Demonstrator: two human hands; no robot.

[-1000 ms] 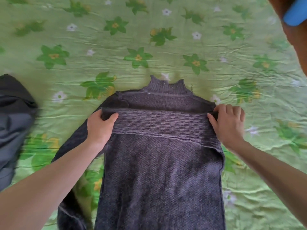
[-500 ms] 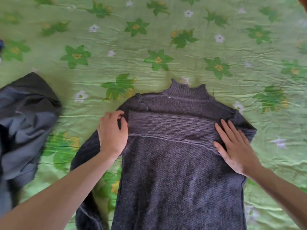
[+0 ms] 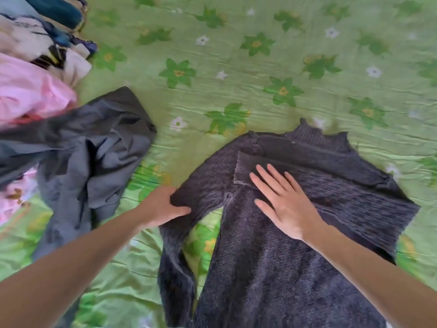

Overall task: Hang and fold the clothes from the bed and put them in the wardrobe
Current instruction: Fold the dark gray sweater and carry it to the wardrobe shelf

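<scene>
Across the whole view spreads the bed point(image 3: 260, 67), its green flowered sheet wrinkled, and the task's clothes lie on it in two groups. At lower right the dark knitted sweater point(image 3: 272, 268) lies flat, collar pointing away, one sleeve already folded across the chest and the other sleeve point(image 3: 179, 256) trailing down at its left side. Left of it sits a crumpled grey garment point(image 3: 94, 162), and beyond that, at the frame's edge, a heap of pink and patterned clothes point(image 3: 30, 91) waits its turn.

Half a second ago both hands were up at the shoulders; since then the left hand point(image 3: 163, 208) has dropped to the loose sleeve near the armpit, its fingers point(image 3: 182, 210) clenched on the knit, thumb on top. The right hand point(image 3: 281, 204) has slid inward from the right shoulder to the chest, fingers released and spread flat, pressing the folded band down.

That shift suggests the first sleeve fold is done and the second is starting: the pinned chest should keep the body from dragging as the sleeve is lifted across. Much remains, since the pile is untouched and no wardrobe is in view
</scene>
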